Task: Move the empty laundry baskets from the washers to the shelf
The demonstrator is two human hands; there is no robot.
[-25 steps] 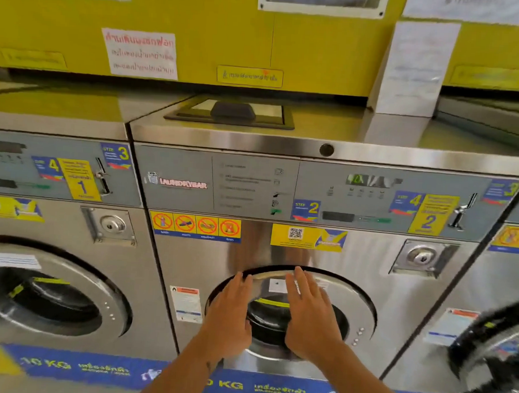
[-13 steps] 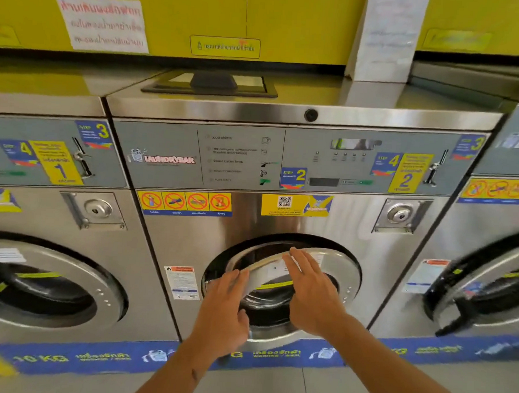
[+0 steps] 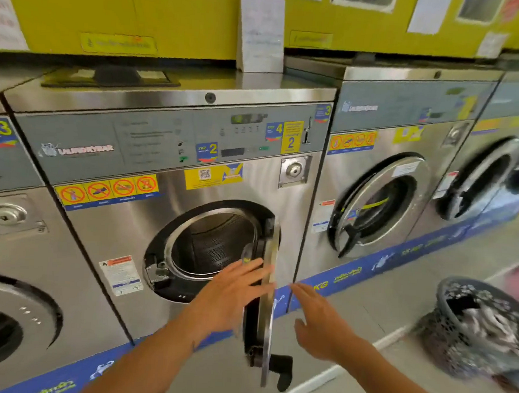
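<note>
A steel washer (image 3: 169, 173) marked 2 stands in front of me with its round door (image 3: 267, 305) swung open edge-on toward me; the empty drum (image 3: 216, 245) shows. My left hand (image 3: 232, 291) lies flat with fingers spread against the inner side of the door. To the right of the door edge, my right hand (image 3: 321, 319) hovers with fingers apart and holds nothing. A grey perforated laundry basket (image 3: 471, 321) sits on the floor at the lower right with cloth inside it.
More washers line the wall: one at the left (image 3: 12, 243), two at the right (image 3: 382, 184) with doors ajar. Paper notices (image 3: 261, 31) hang on the yellow wall. A black door handle (image 3: 282, 371) sticks out low. Tiled floor (image 3: 397, 293) runs right.
The washer door, pressed nearly shut by both hands earlier, has swung wide open to the right. My right hand has come off it. The view has turned right, revealing the basket.
</note>
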